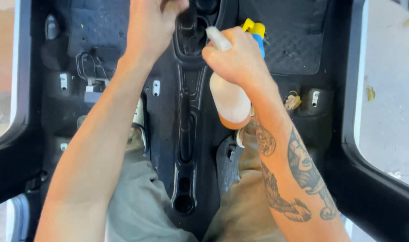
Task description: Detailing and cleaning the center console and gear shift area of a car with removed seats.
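The right hand point(238, 60) has its grip closed around a spray bottle point(229, 101) (yellow-and-blue nozzle beyond the knuckles). Just left of that grip, the left hand point(150, 27) clasps the black gear lever point(186, 22).

Left hand point(153, 22): fingertips cut off by the top edge; what they grip cannot be told. Right hand point(238, 58): closed around the neck of a spray bottle point(231, 101), hiding the trigger and most of the head; only a yellow and blue tip shows behind the knuckles. Bottle contents not discernible. Centre console point(186, 134): upper end hidden behind both hands, its lower part partly covered by the knees. Small item point(293, 101) on the floor beside the right forearm: too small to identify. Both arms run out of the bottom edge. Outside ground, right side: blurred.
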